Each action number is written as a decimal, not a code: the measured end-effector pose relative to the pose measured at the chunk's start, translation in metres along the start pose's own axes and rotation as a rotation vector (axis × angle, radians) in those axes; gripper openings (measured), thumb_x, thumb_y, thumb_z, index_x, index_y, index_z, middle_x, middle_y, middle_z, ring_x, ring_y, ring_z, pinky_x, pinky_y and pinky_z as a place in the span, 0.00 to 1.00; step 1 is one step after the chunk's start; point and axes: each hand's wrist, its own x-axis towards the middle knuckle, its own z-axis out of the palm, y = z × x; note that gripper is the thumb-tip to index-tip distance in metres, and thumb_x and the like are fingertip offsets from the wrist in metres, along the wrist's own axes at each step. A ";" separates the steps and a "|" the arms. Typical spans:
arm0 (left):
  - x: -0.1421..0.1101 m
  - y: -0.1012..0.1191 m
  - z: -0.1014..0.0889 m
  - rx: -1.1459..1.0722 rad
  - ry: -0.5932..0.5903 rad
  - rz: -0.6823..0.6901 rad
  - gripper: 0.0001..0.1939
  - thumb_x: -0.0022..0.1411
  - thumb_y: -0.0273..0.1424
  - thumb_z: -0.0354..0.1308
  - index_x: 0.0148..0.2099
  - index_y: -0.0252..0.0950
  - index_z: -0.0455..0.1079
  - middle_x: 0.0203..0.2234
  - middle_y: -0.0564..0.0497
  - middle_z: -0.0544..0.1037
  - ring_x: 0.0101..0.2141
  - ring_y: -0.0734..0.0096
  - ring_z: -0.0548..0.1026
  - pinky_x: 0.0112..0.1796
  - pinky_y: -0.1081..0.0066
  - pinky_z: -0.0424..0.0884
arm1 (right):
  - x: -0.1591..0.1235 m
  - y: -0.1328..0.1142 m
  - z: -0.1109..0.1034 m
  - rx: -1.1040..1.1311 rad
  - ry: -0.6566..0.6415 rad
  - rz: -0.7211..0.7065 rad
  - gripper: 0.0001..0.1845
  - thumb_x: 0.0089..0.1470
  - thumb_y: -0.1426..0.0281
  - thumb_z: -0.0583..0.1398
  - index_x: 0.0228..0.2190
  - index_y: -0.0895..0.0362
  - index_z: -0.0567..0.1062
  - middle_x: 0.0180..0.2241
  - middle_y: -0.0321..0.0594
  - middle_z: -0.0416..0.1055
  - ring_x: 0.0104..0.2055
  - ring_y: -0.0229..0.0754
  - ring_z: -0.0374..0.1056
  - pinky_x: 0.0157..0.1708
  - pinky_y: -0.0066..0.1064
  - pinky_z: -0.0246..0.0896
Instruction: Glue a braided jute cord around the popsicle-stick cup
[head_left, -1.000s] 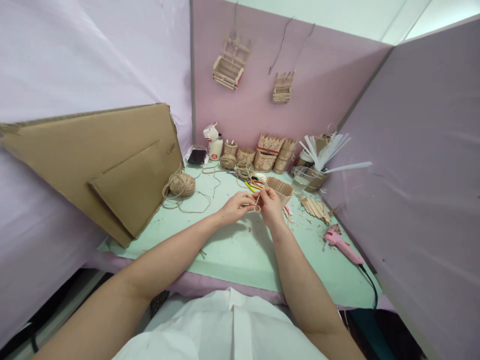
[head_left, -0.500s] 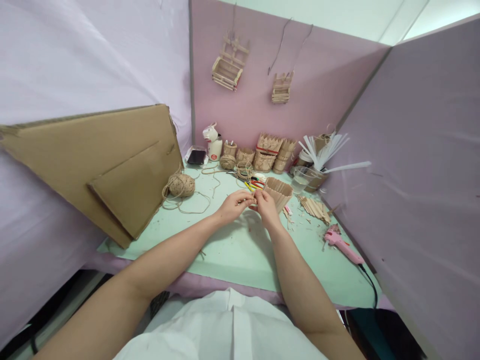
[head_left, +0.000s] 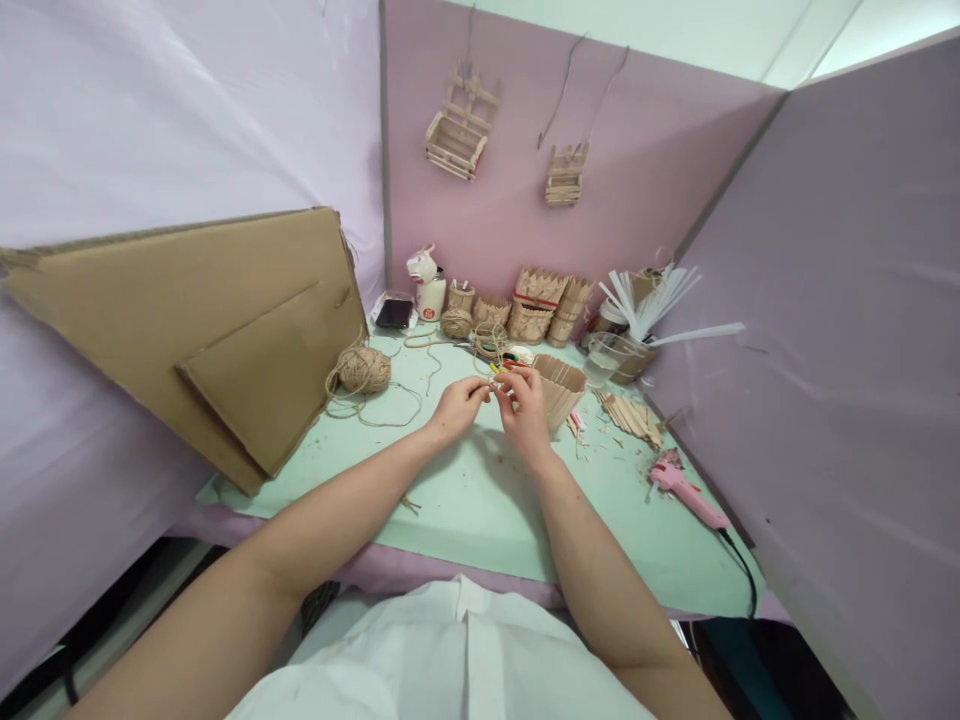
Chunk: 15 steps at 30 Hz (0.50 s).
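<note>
My left hand (head_left: 457,410) is closed in a pinch above the middle of the table. Fingertip to fingertip with it, my right hand (head_left: 525,420) pinches as well, its fingers bent. Between them is a small pale tan piece, too small to name. Just behind my right hand stands a basket of wooden sticks (head_left: 564,388), partly covered by the hand. Pliers with red and yellow handles lie past my fingertips, mostly hidden. A ball of twine (head_left: 364,370) rests to the left with loose strands around it.
Leaning cardboard sheets (head_left: 270,340) take up the left side. On the right lie a pink glue gun (head_left: 686,490) with its cord and a pile of flat sticks (head_left: 630,418). White glue sticks (head_left: 649,305) fan out of a container. Several stick-covered holders (head_left: 529,322) line the back.
Both hands have shifted slightly left. My right hand has turned and its fingers have spread a little, with the fingertips still meeting those of my left hand.
</note>
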 end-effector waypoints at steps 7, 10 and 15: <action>-0.002 0.000 0.001 0.042 -0.036 0.027 0.11 0.58 0.30 0.48 0.29 0.34 0.69 0.26 0.51 0.74 0.30 0.70 0.69 0.35 0.72 0.64 | 0.001 0.000 -0.001 -0.067 0.002 -0.035 0.07 0.57 0.69 0.54 0.30 0.55 0.71 0.38 0.43 0.61 0.43 0.44 0.63 0.42 0.36 0.62; -0.001 -0.001 0.000 0.041 -0.046 0.028 0.11 0.58 0.30 0.48 0.29 0.34 0.69 0.25 0.51 0.74 0.31 0.70 0.69 0.35 0.72 0.64 | 0.002 0.000 -0.001 -0.045 0.001 0.009 0.06 0.56 0.70 0.54 0.29 0.55 0.70 0.37 0.43 0.61 0.42 0.43 0.63 0.43 0.36 0.61; 0.000 -0.004 0.001 0.016 -0.046 0.015 0.11 0.58 0.30 0.48 0.27 0.34 0.68 0.23 0.53 0.71 0.29 0.71 0.68 0.34 0.73 0.63 | 0.004 0.002 0.000 0.072 -0.028 0.155 0.04 0.52 0.68 0.56 0.27 0.55 0.69 0.34 0.40 0.62 0.38 0.42 0.62 0.41 0.35 0.60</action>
